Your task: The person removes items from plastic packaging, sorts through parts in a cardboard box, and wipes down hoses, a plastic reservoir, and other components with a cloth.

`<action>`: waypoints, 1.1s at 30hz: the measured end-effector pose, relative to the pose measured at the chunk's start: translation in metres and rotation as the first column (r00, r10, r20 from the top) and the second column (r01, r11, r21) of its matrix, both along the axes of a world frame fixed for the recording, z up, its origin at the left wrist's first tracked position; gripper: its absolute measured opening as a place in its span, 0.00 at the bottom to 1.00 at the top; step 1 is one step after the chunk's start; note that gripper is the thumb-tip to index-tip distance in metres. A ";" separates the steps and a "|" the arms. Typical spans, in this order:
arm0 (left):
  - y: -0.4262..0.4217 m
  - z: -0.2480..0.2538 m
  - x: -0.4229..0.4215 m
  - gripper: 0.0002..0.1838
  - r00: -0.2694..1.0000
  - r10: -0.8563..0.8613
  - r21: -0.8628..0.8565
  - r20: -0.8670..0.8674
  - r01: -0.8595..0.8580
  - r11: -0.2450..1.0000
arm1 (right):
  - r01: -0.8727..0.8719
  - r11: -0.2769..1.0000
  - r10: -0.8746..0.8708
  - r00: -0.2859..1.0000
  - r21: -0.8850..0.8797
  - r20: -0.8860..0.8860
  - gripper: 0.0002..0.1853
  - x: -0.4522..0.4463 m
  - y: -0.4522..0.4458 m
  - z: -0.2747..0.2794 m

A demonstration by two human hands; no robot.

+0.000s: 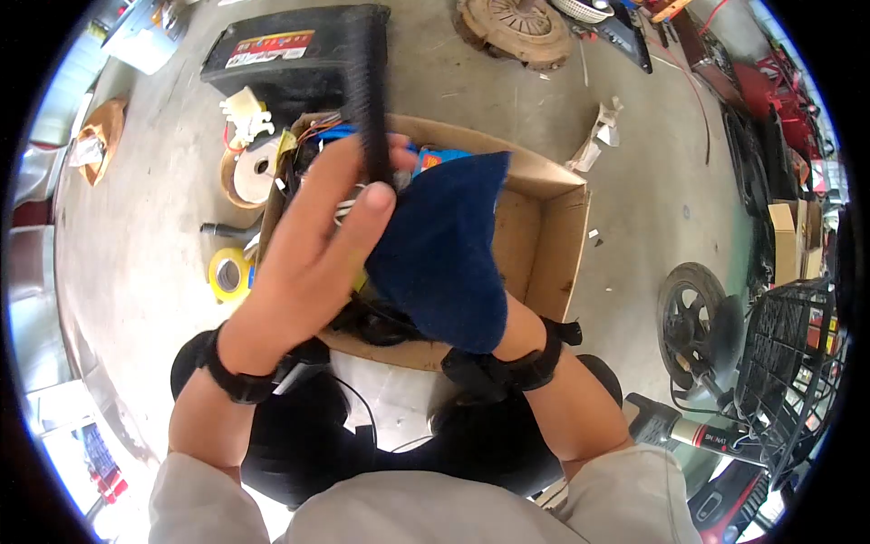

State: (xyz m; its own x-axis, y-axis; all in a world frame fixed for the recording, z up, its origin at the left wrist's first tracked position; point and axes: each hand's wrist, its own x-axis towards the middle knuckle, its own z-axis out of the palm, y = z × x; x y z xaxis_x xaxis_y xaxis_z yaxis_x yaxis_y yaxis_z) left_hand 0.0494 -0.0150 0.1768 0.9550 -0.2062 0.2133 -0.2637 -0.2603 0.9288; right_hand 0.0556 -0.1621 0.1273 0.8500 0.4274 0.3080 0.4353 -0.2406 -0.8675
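Note:
A black rod-like object, blurred at its upper part, stands up from my left hand, whose thumb and fingers close round its lower end. A dark blue cloth hangs to the right of it and covers my right hand; only the wrist shows, so its fingers are hidden. Both hands are above an open cardboard box. Inside the box are wires, a blue packet and dark items at the near left; the right part shows bare cardboard.
Left of the box lie yellow tape and a spool. Beyond it are a black case and a round metal part. A wheel and a black wire basket stand at the right.

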 end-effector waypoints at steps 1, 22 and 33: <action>-0.003 0.001 -0.004 0.13 0.999 0.023 0.004 -0.032 -0.023 1.000 | -0.059 0.988 0.079 0.988 0.142 -0.136 0.16 -0.003 0.005 -0.001; 0.143 -0.015 0.047 0.14 0.963 0.223 -0.930 -0.154 -0.217 0.296 | 0.032 0.737 0.310 0.871 -0.675 0.381 0.18 0.023 -0.100 0.016; 0.044 -0.006 0.022 0.14 0.987 -0.158 -0.860 -0.011 0.072 0.505 | 0.515 0.707 -0.267 0.830 -0.486 0.490 0.22 0.033 -0.137 0.005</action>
State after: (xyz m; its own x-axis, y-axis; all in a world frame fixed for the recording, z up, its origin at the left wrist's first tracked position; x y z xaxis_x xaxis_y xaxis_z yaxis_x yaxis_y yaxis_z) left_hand 0.0717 0.0291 0.1710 0.9584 -0.0743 0.2757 -0.1473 0.6986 0.7002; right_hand 0.0885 -0.2987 0.1327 0.8584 0.2766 0.4320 0.4253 -0.8547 -0.2978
